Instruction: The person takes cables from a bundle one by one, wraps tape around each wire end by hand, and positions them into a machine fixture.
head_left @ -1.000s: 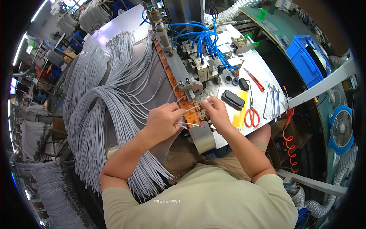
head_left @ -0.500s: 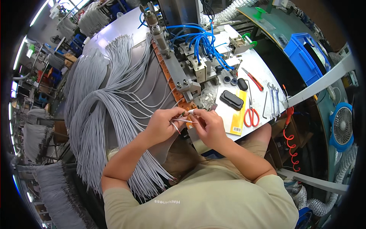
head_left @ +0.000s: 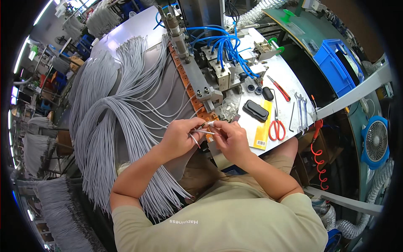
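Wire in hand: thin grey cable (head_left: pixel 200 133), pinched between your left hand (head_left: pixel 178 138) and right hand (head_left: pixel 231 140), just in front of the orange fixture strip (head_left: pixel 189 90).
Left hand: closed, fingertips gripping the cable near its end.
Right hand: closed, thumb and forefinger nipping the other side of the same cable end.
Handling: likely light, limp, smooth-jacketed; judge it will sag and slip, so hold close to the tip, not mid-length.
Fragility: stripped end looks fine; bends easily, I'd guess.
Count, cables held: one, maybe two; too small to tell.
Count, loose cables: grey cable bundle (head_left: pixel 109 126) left of your left hand, far too many to count.
Count, tools right of your right hand: one red-handled scissors (head_left: pixel 276 126), one red-handled screwdriver (head_left: pixel 279 88), two or three wrenches (head_left: pixel 301 110).
Count, bins: one blue bin (head_left: pixel 336 67), far right.
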`<state>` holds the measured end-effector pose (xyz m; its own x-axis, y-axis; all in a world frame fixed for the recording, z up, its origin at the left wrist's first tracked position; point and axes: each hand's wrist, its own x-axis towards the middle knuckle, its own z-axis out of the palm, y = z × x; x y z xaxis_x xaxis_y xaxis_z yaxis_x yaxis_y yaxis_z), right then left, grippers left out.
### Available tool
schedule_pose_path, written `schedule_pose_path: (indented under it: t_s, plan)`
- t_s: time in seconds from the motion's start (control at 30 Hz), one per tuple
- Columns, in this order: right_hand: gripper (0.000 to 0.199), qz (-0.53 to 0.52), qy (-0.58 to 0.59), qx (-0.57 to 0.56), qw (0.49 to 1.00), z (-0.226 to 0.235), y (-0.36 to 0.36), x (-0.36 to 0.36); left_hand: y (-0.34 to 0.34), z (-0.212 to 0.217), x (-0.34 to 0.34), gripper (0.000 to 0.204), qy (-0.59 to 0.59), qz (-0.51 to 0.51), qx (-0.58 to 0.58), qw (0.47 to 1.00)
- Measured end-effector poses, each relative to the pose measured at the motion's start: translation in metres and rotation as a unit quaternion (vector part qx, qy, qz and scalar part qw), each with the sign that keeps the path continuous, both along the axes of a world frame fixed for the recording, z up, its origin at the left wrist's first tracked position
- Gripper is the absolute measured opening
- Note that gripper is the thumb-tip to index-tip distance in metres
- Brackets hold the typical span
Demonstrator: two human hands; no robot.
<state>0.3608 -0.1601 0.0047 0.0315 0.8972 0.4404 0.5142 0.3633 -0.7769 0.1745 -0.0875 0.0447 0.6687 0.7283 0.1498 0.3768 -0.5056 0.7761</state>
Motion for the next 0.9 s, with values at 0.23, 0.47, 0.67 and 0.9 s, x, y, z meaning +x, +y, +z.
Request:
schedule_pose_path:
  t_s: [0.23,0.47,0.67,0.9]
  plan:
    - [0.019,0.005,-0.001,-0.008,1.0,-0.002,0.001,0.001,0.001,-0.005,0.001,0.015,0.012,-0.003,0.03,0.999]
    - [0.019,0.069,0.07,-0.11,0.989,0.003,0.004,0.007,0.0,-0.003,-0.001,0.014,0.027,-0.021,0.097,0.995]
    - [0.019,0.091,-0.041,0.029,0.995,0.003,0.013,0.016,0.003,0.005,-0.005,0.015,-0.021,-0.025,-0.182,0.983]
    - [0.018,0.025,-0.068,0.074,0.995,-0.007,0.027,0.016,0.0,0.007,-0.001,0.014,-0.022,-0.012,-0.066,0.998]
